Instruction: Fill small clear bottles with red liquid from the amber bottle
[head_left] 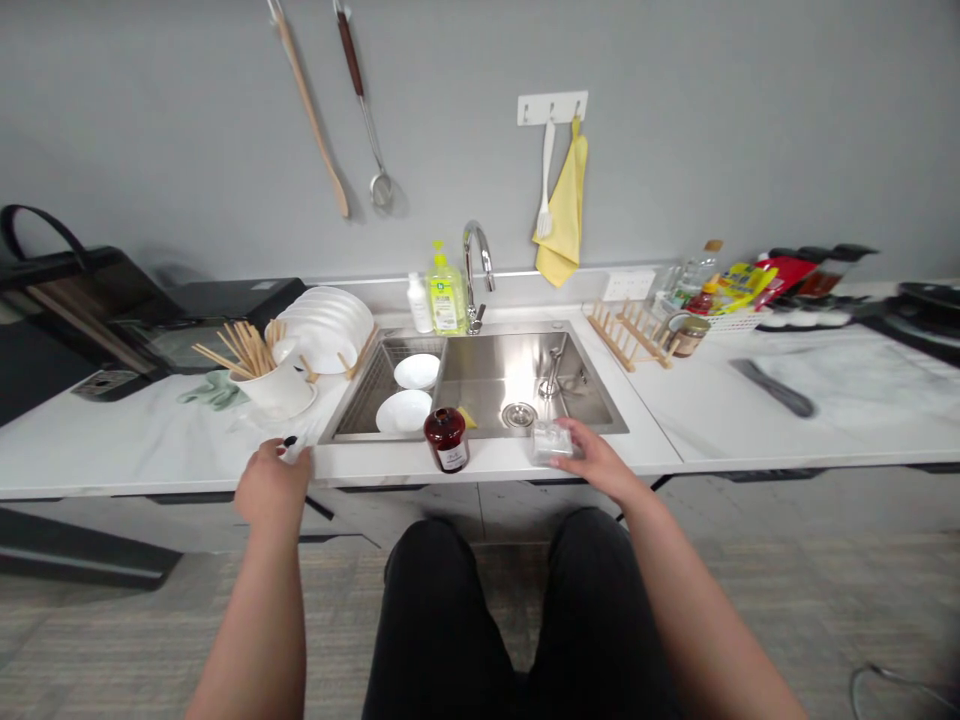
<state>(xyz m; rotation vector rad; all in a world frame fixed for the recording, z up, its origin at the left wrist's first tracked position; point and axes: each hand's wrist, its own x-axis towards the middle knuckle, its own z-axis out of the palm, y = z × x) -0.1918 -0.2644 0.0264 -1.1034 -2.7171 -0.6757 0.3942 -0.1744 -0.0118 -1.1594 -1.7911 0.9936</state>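
Note:
My left hand [274,482] is at the counter's front edge, left of the sink, its fingers closed around a small white thing with a black end [291,443]. Most of that thing is hidden, so its kind cannot be told. On the sink's right front rim, my right hand [596,462] grips a small clear box [552,441] from its right side, thumb and fingers on it. Between the two hands stands a dark red glass bottle [447,440] with a pale label, upright on the front rim. A bit of yellow sponge [466,416] shows behind it.
Two white bowls [405,411] sit in the left part of the steel sink [495,360], beneath the faucet [480,270]. Plates in a rack [322,330] and a white pot of chopsticks [274,390] are at left. A wooden rack [622,340] and a jar [688,336] stand at right.

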